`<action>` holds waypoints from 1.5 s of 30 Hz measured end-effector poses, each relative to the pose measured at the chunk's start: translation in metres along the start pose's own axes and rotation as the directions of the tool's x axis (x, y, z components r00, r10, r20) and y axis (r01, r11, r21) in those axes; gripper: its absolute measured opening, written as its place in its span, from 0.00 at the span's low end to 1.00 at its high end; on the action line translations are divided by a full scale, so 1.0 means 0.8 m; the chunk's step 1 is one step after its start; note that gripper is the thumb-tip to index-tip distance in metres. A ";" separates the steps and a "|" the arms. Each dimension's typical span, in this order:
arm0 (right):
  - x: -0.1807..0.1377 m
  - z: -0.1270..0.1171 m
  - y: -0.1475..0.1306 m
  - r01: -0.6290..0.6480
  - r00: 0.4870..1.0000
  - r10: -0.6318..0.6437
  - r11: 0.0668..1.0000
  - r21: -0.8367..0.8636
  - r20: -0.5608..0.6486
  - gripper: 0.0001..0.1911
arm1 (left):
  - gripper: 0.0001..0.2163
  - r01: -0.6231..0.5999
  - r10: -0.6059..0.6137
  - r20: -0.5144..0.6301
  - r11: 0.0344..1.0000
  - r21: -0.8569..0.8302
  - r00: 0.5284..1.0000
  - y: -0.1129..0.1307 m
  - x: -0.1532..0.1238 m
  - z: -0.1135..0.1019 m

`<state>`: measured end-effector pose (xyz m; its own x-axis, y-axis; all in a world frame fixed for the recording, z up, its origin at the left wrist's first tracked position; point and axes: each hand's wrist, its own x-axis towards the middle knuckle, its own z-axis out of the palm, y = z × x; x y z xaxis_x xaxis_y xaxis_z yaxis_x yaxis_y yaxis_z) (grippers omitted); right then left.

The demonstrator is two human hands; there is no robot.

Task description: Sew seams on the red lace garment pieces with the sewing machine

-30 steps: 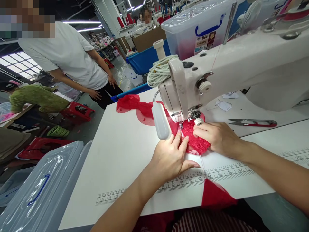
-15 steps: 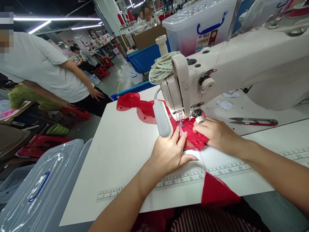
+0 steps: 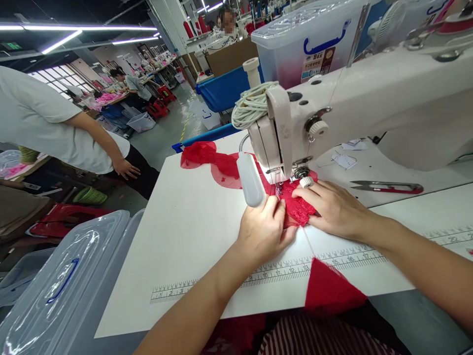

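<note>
Red lace fabric (image 3: 298,211) lies under the presser foot of a white sewing machine (image 3: 354,98). Beside the needle, my left hand (image 3: 261,224) has its fingers curled and closed on the near left edge of the fabric. My right hand (image 3: 332,207) grips the lace at the right of the needle, thumb toward the near side. A sheer red fabric strip (image 3: 225,170) trails away behind the machine head. From the lace, a thin thread runs to a red fabric piece (image 3: 332,288) hanging over the table's front edge.
Thread snips (image 3: 388,187) lie right of my right hand. A grey-white lamp-like piece (image 3: 251,182) hangs close above my left hand. Lidded plastic boxes (image 3: 70,276) stand left of the table (image 3: 166,222). Beyond them is a person in a white shirt (image 3: 55,118).
My left hand's fingers have drawn in from spread flat to curled on the fabric. My right hand has barely shifted. The person in white has moved leftward in view.
</note>
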<state>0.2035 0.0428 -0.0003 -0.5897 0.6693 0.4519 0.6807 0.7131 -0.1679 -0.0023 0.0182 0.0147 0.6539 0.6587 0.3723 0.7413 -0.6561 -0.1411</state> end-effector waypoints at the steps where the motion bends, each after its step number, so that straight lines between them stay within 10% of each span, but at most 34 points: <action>1: -0.001 -0.001 -0.001 0.000 1.000 0.000 1.000 -0.021 -0.003 0.17 | 0.14 0.021 -0.021 -0.040 1.000 -0.007 0.999 0.001 0.000 0.003; 8: -0.009 -0.003 -0.005 0.110 0.987 -0.110 0.994 -0.001 -0.117 0.12 | 0.12 -0.012 -0.020 -0.231 0.991 -0.132 0.973 -0.001 -0.003 0.009; 13: -0.004 0.005 -0.010 -0.013 0.993 0.035 0.984 0.178 -0.116 0.10 | 0.14 0.182 -0.216 0.025 0.750 -0.636 0.976 -0.018 0.000 0.010; 20: 0.007 0.006 -0.013 -0.190 0.970 0.226 0.935 0.300 -0.090 0.15 | 0.10 0.363 -0.306 0.220 0.561 -0.744 0.926 -0.021 0.007 0.012; 26: 0.004 0.008 -0.013 -0.118 0.981 0.139 0.981 0.154 -0.135 0.11 | 0.07 0.286 -0.308 0.103 0.641 -0.713 0.946 -0.015 0.009 0.019; 31: -0.001 0.009 -0.007 -0.140 0.923 0.048 0.966 -0.218 -0.381 0.14 | 0.14 0.382 -0.365 0.206 0.520 -0.764 0.908 -0.023 0.009 0.018; 45: 0.005 0.004 -0.018 -0.036 0.984 0.063 0.986 0.161 -0.166 0.14 | 0.05 0.283 -0.192 0.208 0.632 -0.722 0.959 -0.024 0.008 0.009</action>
<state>0.1896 0.0359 0.0011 -0.4653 0.6689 0.5797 0.6225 0.7129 -0.3230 -0.0110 0.0374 0.0134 0.5163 0.8341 0.1939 0.5442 -0.4944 0.6778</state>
